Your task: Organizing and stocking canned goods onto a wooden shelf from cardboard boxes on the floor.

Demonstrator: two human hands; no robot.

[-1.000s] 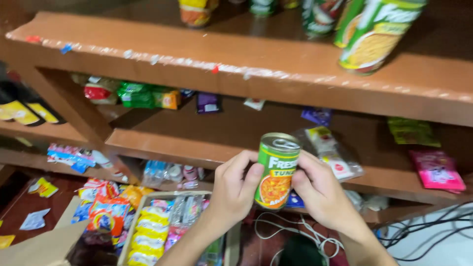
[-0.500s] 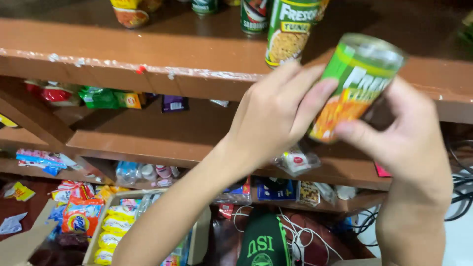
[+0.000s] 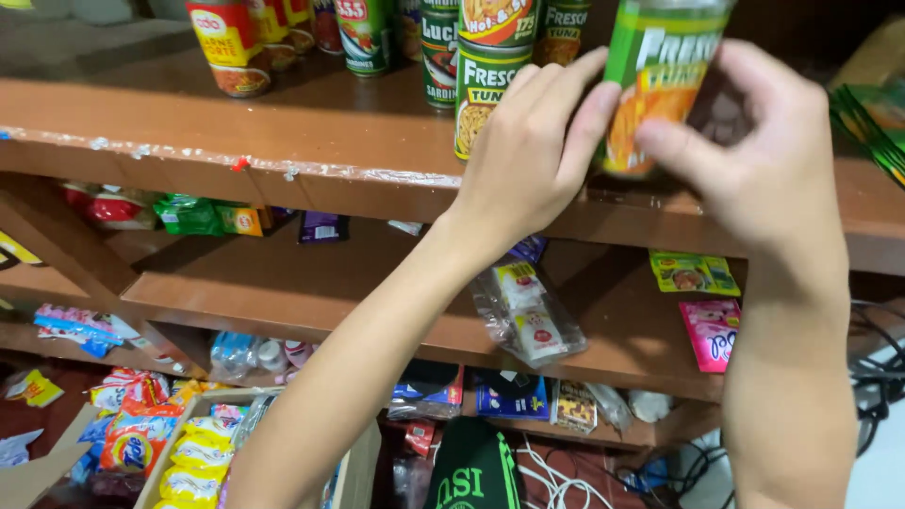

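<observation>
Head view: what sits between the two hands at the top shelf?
A green can with an orange label, upright, gripped by the left hand and right hand just above the brown shelf. Only the head view shows it.

Both hands (image 3: 650,141) raised, fingers curled

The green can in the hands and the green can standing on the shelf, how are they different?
The held green can is gripped by the left hand and right hand; the shelf can stands free on the top shelf. The held can has nothing on top that shows; the shelf can carries another can. Both are green with an orange-yellow picture.
</observation>
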